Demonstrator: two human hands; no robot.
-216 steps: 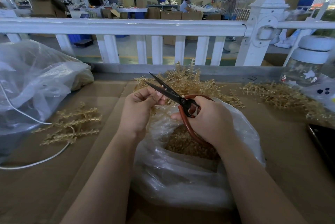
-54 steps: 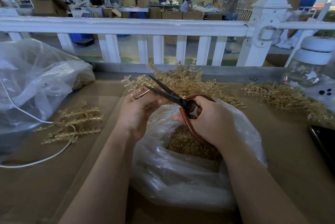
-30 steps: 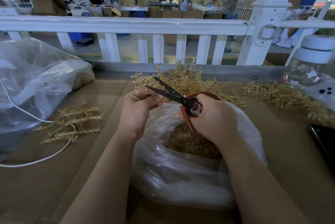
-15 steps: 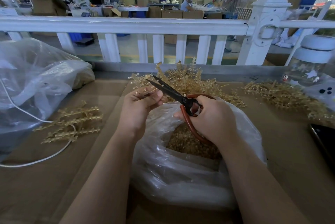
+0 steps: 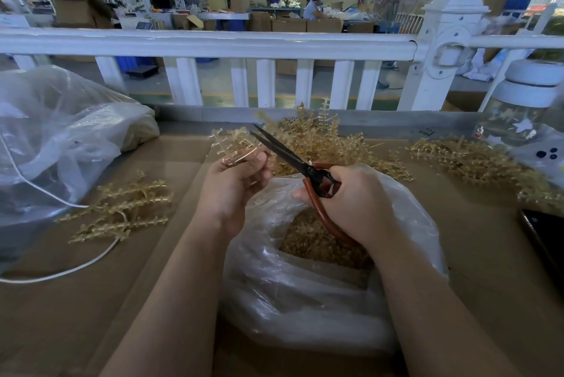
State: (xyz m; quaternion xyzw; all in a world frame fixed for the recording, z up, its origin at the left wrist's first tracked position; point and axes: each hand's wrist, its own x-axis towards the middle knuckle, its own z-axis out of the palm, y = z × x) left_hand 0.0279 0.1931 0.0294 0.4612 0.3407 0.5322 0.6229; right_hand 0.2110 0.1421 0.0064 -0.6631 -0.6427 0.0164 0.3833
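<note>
My left hand (image 5: 233, 185) pinches a yellow plastic sprue branch (image 5: 230, 142) that sticks up and to the left above its fingers. My right hand (image 5: 355, 204) grips the red handles of black-bladed scissors (image 5: 285, 150). The blades point up-left, slightly apart, their tips beside the branch. Below both hands stands an open clear plastic bag (image 5: 305, 291) holding many small yellow cut pieces (image 5: 317, 242).
A heap of yellow sprues (image 5: 323, 138) lies behind the bag, more (image 5: 476, 163) at the right. Trimmed stems (image 5: 122, 208) lie at the left beside a large clear bag (image 5: 52, 138) and a white cable (image 5: 61, 273). A white railing (image 5: 213, 43) borders the far edge. A jar (image 5: 518, 108) stands right.
The scissors blades have closed a little and shifted slightly. My left hand has turned the branch, so more of it shows to the left of the blades.
</note>
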